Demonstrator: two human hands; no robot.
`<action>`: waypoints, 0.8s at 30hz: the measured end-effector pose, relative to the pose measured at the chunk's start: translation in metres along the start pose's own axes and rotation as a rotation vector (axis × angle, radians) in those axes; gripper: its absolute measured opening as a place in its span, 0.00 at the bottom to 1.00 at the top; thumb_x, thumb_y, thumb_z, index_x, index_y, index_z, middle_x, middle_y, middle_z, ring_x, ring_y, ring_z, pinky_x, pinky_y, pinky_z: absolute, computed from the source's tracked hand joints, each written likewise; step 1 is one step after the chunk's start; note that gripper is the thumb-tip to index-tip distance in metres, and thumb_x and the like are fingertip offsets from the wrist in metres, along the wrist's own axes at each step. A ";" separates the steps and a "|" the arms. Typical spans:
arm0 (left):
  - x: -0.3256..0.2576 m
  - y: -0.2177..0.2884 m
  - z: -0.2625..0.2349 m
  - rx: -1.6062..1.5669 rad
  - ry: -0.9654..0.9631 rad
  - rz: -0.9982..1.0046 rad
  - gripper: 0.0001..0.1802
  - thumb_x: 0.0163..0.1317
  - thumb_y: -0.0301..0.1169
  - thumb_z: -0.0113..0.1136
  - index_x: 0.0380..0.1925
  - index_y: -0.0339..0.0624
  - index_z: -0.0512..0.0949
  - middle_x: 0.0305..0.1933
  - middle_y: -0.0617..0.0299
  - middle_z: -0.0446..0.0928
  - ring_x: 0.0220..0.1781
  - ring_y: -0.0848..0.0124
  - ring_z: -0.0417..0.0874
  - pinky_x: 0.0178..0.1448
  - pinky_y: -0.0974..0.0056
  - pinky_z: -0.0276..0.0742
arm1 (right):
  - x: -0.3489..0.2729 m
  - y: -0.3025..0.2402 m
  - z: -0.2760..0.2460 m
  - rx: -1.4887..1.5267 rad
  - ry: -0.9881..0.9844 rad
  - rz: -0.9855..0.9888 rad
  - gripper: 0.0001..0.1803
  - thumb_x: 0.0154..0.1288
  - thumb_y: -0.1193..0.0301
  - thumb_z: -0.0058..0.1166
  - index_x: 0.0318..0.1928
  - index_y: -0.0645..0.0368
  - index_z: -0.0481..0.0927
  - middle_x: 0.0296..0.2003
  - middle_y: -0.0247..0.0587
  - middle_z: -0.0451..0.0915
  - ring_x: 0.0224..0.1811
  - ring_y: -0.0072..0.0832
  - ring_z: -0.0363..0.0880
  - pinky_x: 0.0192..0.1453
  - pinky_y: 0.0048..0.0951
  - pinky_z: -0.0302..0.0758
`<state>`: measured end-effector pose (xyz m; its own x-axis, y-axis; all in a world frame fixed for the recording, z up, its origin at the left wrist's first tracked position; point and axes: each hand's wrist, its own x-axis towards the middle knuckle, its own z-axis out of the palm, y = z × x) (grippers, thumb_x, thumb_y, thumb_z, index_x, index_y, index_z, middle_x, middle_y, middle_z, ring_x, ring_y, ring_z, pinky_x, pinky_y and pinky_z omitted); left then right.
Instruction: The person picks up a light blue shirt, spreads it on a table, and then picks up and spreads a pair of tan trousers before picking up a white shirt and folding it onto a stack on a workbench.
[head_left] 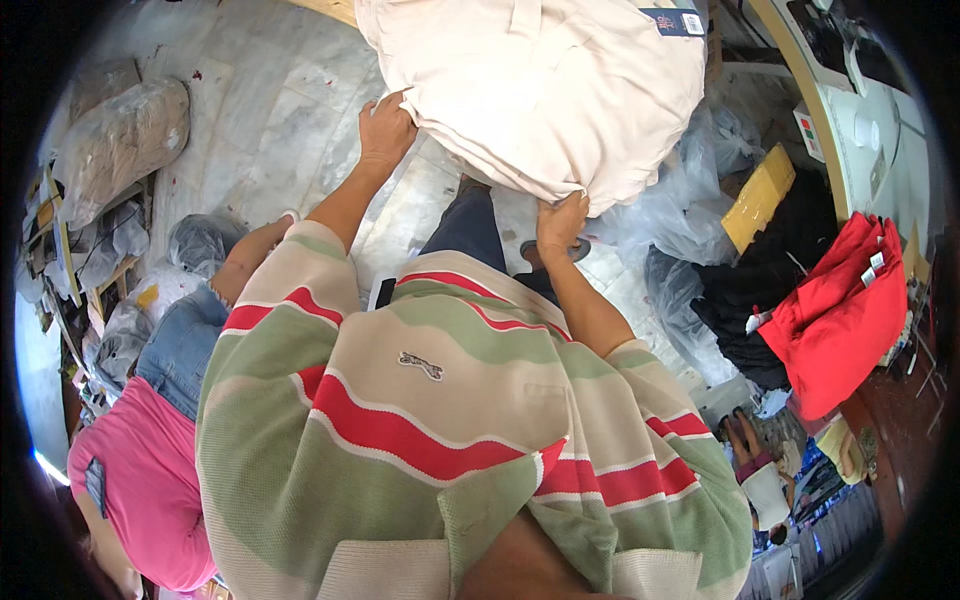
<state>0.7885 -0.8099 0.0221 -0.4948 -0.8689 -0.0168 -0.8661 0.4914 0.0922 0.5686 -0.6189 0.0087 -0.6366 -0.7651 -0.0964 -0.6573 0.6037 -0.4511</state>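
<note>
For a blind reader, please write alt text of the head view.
Both hands, left and right, grip a stack of cream garments, seen over a striped shirt. Red clothes lie at right; a person in pink sits at left.

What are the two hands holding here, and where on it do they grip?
A stack of folded cream garments. The left hand grips its left edge; the right hand holds its lower corner from below.

Folded garments (540, 90) ahead, plastic bags (670, 200) right, clothing pile (830, 310) farther right — perhaps on a table.
</note>
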 end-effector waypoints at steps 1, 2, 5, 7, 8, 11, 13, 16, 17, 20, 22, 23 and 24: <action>0.005 -0.004 -0.002 0.023 -0.036 0.030 0.09 0.42 0.32 0.51 0.27 0.45 0.74 0.44 0.69 0.69 0.47 0.74 0.69 0.48 0.56 0.61 | 0.003 0.008 0.004 0.047 0.034 -0.017 0.16 0.39 0.70 0.57 0.30 0.65 0.69 0.32 0.51 0.67 0.37 0.48 0.65 0.41 0.40 0.63; 0.004 -0.009 -0.003 0.043 -0.074 0.047 0.08 0.42 0.30 0.51 0.26 0.45 0.74 0.42 0.69 0.70 0.44 0.74 0.71 0.48 0.58 0.61 | 0.005 0.014 -0.007 0.089 -0.095 -0.048 0.13 0.43 0.71 0.54 0.29 0.66 0.71 0.32 0.52 0.68 0.37 0.47 0.66 0.40 0.39 0.64; 0.008 -0.033 0.000 0.021 0.011 0.207 0.06 0.44 0.29 0.48 0.23 0.44 0.74 0.41 0.69 0.71 0.40 0.72 0.73 0.48 0.60 0.62 | 0.022 0.026 -0.050 0.159 -0.419 -0.169 0.10 0.45 0.74 0.50 0.31 0.65 0.71 0.32 0.51 0.68 0.36 0.45 0.67 0.39 0.37 0.64; 0.021 -0.043 -0.008 -0.050 0.003 0.310 0.06 0.46 0.28 0.47 0.24 0.42 0.73 0.40 0.64 0.71 0.40 0.69 0.72 0.48 0.60 0.62 | 0.040 0.027 -0.079 0.198 -0.509 -0.300 0.09 0.51 0.72 0.46 0.31 0.65 0.70 0.30 0.51 0.68 0.35 0.46 0.67 0.38 0.37 0.64; 0.028 -0.044 -0.017 -0.052 0.032 0.352 0.06 0.46 0.27 0.47 0.25 0.41 0.72 0.39 0.62 0.71 0.40 0.68 0.71 0.47 0.60 0.62 | 0.048 0.026 -0.090 0.235 -0.515 -0.335 0.09 0.52 0.71 0.45 0.30 0.65 0.70 0.29 0.51 0.68 0.34 0.47 0.67 0.37 0.37 0.64; 0.054 -0.036 -0.050 -0.041 0.058 0.406 0.07 0.48 0.29 0.46 0.26 0.37 0.70 0.36 0.56 0.71 0.39 0.62 0.70 0.46 0.59 0.62 | 0.077 0.013 -0.122 0.268 -0.544 -0.284 0.14 0.56 0.65 0.41 0.28 0.66 0.68 0.26 0.54 0.69 0.31 0.48 0.67 0.35 0.38 0.64; 0.075 -0.030 -0.067 -0.088 0.043 0.395 0.09 0.49 0.30 0.46 0.25 0.36 0.70 0.35 0.55 0.72 0.38 0.60 0.70 0.45 0.59 0.62 | 0.100 0.007 -0.134 0.259 -0.516 -0.202 0.16 0.55 0.63 0.41 0.27 0.66 0.68 0.24 0.56 0.69 0.29 0.49 0.68 0.34 0.38 0.64; 0.110 -0.021 -0.082 -0.156 0.036 0.436 0.12 0.50 0.37 0.47 0.24 0.37 0.69 0.29 0.54 0.71 0.34 0.59 0.71 0.42 0.59 0.64 | 0.129 -0.011 -0.146 0.079 -0.474 -0.183 0.20 0.52 0.58 0.44 0.27 0.67 0.70 0.19 0.56 0.70 0.26 0.47 0.70 0.31 0.36 0.64; 0.118 -0.019 -0.085 -0.167 0.057 0.448 0.13 0.50 0.37 0.48 0.23 0.37 0.69 0.28 0.54 0.71 0.34 0.58 0.71 0.41 0.59 0.64 | 0.136 -0.025 -0.152 0.029 -0.467 -0.179 0.20 0.51 0.58 0.46 0.27 0.66 0.71 0.19 0.55 0.70 0.26 0.46 0.70 0.30 0.36 0.64; 0.139 -0.027 -0.095 -0.119 -0.058 0.614 0.14 0.49 0.40 0.50 0.25 0.39 0.69 0.32 0.54 0.70 0.34 0.59 0.71 0.41 0.60 0.65 | 0.153 -0.033 -0.170 -0.186 -0.566 -0.493 0.15 0.44 0.64 0.52 0.31 0.62 0.73 0.25 0.50 0.72 0.30 0.44 0.72 0.33 0.36 0.67; 0.148 -0.030 -0.101 -0.040 -0.101 0.742 0.11 0.46 0.35 0.51 0.29 0.42 0.71 0.37 0.56 0.69 0.36 0.60 0.72 0.43 0.60 0.66 | 0.171 -0.012 -0.177 -0.189 -0.570 -0.621 0.12 0.43 0.76 0.49 0.33 0.61 0.73 0.31 0.48 0.72 0.35 0.44 0.71 0.38 0.37 0.68; 0.151 -0.033 -0.103 -0.034 -0.074 0.744 0.10 0.46 0.33 0.50 0.29 0.43 0.71 0.37 0.57 0.69 0.36 0.60 0.72 0.43 0.61 0.66 | 0.184 -0.011 -0.186 -0.173 -0.530 -0.632 0.13 0.42 0.78 0.48 0.34 0.62 0.72 0.32 0.49 0.72 0.35 0.44 0.71 0.38 0.36 0.67; 0.154 -0.037 -0.106 -0.027 -0.047 0.746 0.10 0.45 0.31 0.50 0.30 0.44 0.71 0.36 0.57 0.69 0.36 0.61 0.72 0.43 0.61 0.67 | 0.197 -0.011 -0.197 -0.156 -0.489 -0.642 0.13 0.42 0.80 0.47 0.34 0.62 0.72 0.32 0.49 0.72 0.36 0.44 0.70 0.39 0.35 0.67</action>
<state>0.7518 -0.9680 0.1212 -0.9533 -0.3015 0.0175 -0.2974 0.9471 0.1204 0.3710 -0.7326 0.1692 0.1065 -0.9615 -0.2533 -0.9050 0.0118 -0.4252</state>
